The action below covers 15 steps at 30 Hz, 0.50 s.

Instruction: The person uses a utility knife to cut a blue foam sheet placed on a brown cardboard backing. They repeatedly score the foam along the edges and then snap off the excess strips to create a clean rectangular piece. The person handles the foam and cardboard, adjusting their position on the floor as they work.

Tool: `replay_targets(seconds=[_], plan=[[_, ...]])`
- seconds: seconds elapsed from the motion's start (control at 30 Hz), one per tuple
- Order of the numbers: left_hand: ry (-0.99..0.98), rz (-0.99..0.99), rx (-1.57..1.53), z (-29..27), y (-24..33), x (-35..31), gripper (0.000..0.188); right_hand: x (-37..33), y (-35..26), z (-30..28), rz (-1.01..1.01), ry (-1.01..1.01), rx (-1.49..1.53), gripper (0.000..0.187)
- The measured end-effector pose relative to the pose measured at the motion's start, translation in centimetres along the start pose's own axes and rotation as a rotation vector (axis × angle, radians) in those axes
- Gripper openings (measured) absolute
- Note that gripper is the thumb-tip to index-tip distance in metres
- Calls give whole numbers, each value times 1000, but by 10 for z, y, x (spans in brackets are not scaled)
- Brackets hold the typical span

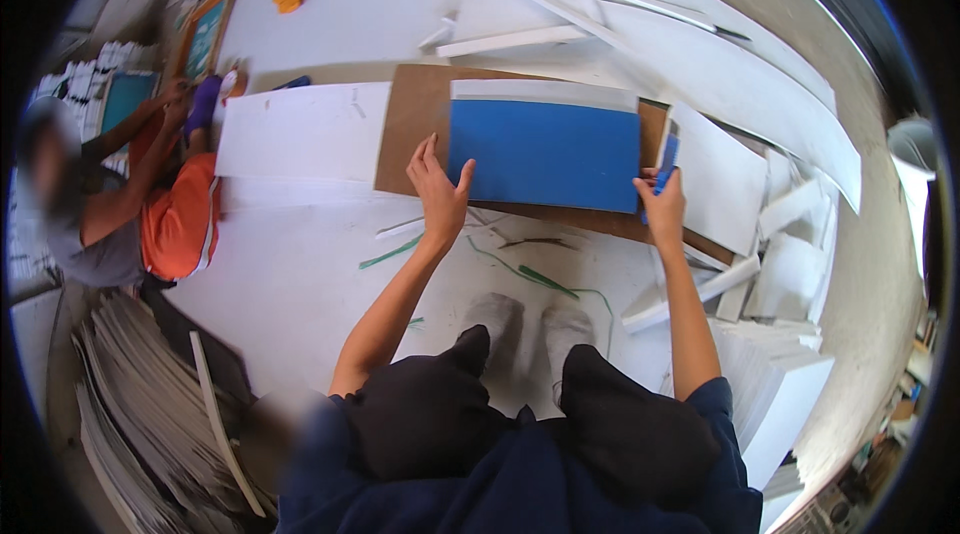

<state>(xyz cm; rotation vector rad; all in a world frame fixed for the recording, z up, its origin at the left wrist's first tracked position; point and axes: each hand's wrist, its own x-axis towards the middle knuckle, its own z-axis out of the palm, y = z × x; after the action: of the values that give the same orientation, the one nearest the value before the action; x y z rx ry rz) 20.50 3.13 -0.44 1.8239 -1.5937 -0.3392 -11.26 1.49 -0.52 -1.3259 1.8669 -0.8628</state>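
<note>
- The right-hand grip [664,204] is closed around a slim blue cutter-like tool [668,156], its fingertips seeming to meet the right edge of the blue panel
- The left-hand grip [440,189] stands open and spread at the left end of the blue panel, thumb overlapping its edge in view, nothing seen clasped; whether it presses down, I cannot tell
- The blue panel [545,154] lies flat between the two, leftward of the right-hand grip and rightward of the left, its long axis running from one to the other with a slight drop to the right
- Neither hand is clearly nearer, as each sits at its own short end of the blue panel; the tool points across that long axis, roughly along the right edge
- A pale strip [545,91] follows the far long edge of the blue panel
- A brown board [412,109] lies beneath the blue panel and shows past both ends
- White sheets [305,134] lie left of the blue panel, green strands [548,281] on its near side
</note>
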Motion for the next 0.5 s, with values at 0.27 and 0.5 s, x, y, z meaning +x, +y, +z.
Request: replay_targets(seconds=[0.27, 0.5], plan=[[-27, -133, 30, 14, -17, -12, 60, 13, -4, 20, -45, -4, -193, 41], [-98, -185, 85, 20, -9, 5, 56, 9, 10, 15, -61, -8, -229, 39]])
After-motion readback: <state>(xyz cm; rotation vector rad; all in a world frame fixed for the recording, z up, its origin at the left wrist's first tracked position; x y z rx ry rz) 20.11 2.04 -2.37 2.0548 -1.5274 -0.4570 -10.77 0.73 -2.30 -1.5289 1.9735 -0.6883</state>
